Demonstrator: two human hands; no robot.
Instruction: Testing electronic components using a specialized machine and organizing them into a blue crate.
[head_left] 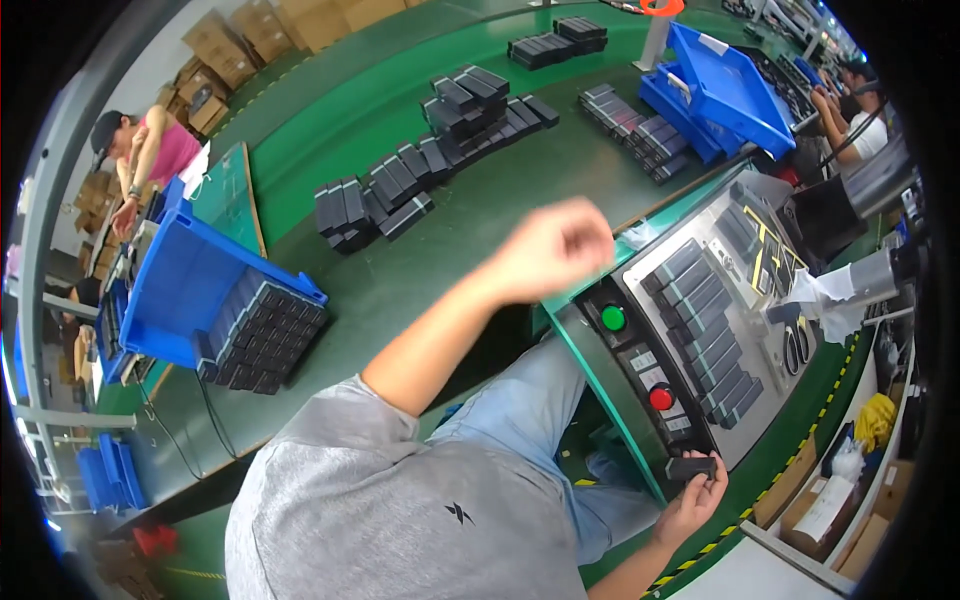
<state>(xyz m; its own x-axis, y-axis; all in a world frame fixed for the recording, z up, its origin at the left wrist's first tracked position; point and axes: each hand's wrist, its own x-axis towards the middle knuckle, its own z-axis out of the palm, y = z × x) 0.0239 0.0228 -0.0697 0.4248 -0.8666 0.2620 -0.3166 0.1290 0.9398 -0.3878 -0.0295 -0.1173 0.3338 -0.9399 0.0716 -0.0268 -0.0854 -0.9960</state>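
Note:
My left hand (pixel 560 245) hangs over the near edge of the machine beside the table, blurred by motion. Its fingers look curled, but I cannot tell whether anything is in them. At the machine's front right corner, my right hand (pixel 698 497) grips a small black rectangular block (pixel 690 467). A row of similar black blocks (pixel 700 330) lies side by side on the machine's light metal plate (pixel 765 365). The front panel between my hands carries a green button (pixel 613 318) and a red button (pixel 661 397).
Stacks of black blocks (pixel 400 175) stand on the green table (pixel 480 220). A tilted blue bin (pixel 170 290) with more blocks sits left; blue trays (pixel 725 90) lie far right. Scissors (pixel 796 345) rest on the plate. Co-workers (pixel 165 150) are at the far left and far right.

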